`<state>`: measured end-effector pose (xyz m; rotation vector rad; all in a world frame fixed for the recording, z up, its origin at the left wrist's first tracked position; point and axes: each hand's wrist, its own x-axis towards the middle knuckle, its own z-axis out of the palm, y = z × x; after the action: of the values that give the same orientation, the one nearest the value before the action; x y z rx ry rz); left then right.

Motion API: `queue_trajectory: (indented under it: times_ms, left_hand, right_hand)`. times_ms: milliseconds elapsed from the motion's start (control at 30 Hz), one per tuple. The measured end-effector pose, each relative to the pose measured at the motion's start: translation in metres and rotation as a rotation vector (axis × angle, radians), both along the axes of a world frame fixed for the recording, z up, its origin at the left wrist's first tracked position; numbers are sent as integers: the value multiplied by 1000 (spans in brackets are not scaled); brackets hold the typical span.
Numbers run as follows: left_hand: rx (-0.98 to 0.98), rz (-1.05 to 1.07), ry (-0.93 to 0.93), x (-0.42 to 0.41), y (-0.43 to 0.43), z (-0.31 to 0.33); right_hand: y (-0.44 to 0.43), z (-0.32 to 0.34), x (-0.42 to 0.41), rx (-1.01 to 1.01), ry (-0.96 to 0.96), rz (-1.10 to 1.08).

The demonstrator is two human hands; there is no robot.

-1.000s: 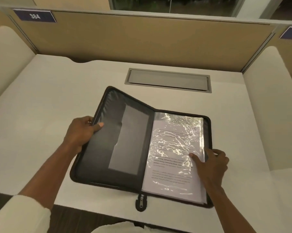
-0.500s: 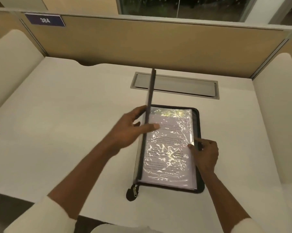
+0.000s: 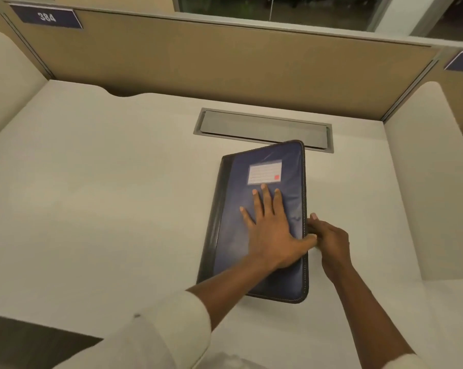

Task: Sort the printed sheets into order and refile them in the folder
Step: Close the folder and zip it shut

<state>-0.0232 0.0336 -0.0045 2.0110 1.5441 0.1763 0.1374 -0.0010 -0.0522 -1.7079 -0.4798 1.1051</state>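
The dark blue zip folder lies closed on the white desk, with a white label on its cover. My left hand lies flat on the cover, fingers straight and spread, thumb at the right edge. My right hand is at the folder's right edge by the zipper track, fingers curled against it; whether it pinches anything there is hidden. The printed sheets are out of sight inside the folder.
A grey cable hatch sits in the desk just behind the folder. A tan partition with a "384" plate closes the back, and cream side panels flank the desk.
My left hand swung the cover over from the left and pressed it down, so the folder went from open to closed. My right hand came off the sheets to the folder's right edge.
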Motion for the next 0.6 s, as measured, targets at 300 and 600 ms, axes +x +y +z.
queue_trajectory:
  times_ms: [300,600]
  left_hand:
    - [-7,-81,264,28,-15,-44]
    - [93,-345,189,-42,6,-75]
  right_hand:
    - [-4,-9,-5,15,-1,61]
    - [0,-33,-10,-48,-459,158]
